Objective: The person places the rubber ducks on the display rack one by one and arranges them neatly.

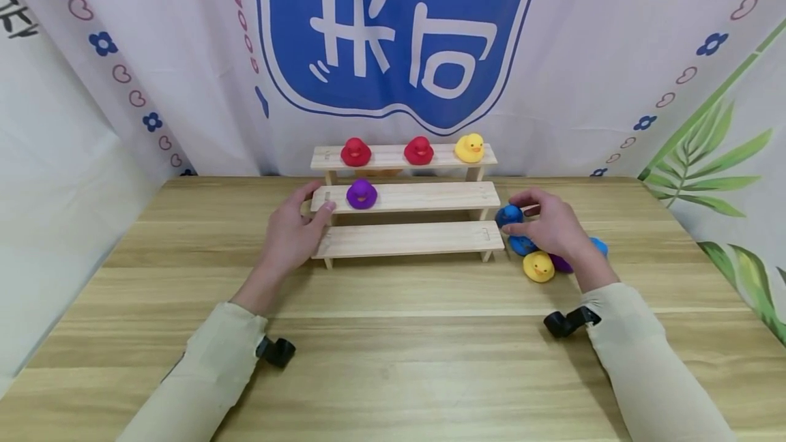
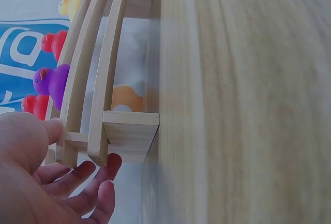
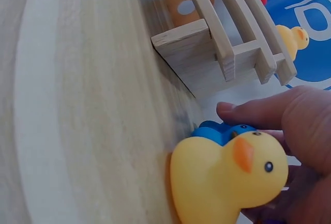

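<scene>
My left hand point(image 1: 295, 227) holds the left end of a three-step wooden rack point(image 1: 408, 240), thumb on the middle shelf and fingers around its end. On that shelf sits a purple rubber duck point(image 1: 361, 194). My right hand point(image 1: 549, 224) is at the rack's right side, thumb and fingers spread on either side of a blue rubber duck point(image 1: 510, 215). Another blue duck point(image 1: 523, 245) lies just below that hand, beside a yellow duck point(image 1: 538, 267). In the right wrist view, the yellow duck point(image 3: 207, 177) partly covers the blue one point(image 3: 214, 132) under my thumb.
The top shelf carries two red ducks point(image 1: 356, 152) point(image 1: 419, 151) and a yellow duck point(image 1: 470, 148). A purple duck point(image 1: 561, 263) and another blue duck point(image 1: 599, 245) are partly hidden by my right wrist. A printed curtain point(image 1: 209, 87) hangs behind the wooden table point(image 1: 393, 374).
</scene>
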A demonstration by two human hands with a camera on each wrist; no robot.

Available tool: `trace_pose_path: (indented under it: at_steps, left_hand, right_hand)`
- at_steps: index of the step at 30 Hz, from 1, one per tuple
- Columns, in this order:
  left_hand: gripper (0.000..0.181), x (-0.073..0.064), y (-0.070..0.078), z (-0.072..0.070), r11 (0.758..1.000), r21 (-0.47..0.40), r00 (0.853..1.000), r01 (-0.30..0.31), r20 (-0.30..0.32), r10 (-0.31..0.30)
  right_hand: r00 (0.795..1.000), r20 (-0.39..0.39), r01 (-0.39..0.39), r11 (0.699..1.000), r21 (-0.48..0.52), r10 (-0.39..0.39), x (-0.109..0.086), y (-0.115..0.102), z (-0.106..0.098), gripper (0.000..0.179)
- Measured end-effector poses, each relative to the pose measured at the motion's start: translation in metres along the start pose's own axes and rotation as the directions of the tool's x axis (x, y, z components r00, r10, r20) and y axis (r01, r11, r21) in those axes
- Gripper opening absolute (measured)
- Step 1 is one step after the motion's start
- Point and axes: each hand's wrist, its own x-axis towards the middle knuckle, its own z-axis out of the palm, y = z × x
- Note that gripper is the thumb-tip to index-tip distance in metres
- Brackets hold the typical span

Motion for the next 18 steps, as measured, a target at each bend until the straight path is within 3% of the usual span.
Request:
trace_pose_path:
  at_steps: [11, 18]
  left_hand:
    - [0.066, -0.0005, 0.0015, -0.0005, 1.0, 0.004, 1.0, 0.004, -0.002, -0.004]
    - [0.066, -0.0011, 0.0017, -0.0002, 1.0, 0.0, 1.0, 0.007, 0.0, -0.007]
  right_hand:
    - [0.999, -0.042, -0.022, 0.994, -0.105, 0.017, 0.0025, -0.0013, 0.0068, 0.051]
    - [0.998, -0.06, -0.009, 0.994, -0.107, 0.003, 0.0024, -0.0013, 0.0071, 0.042]
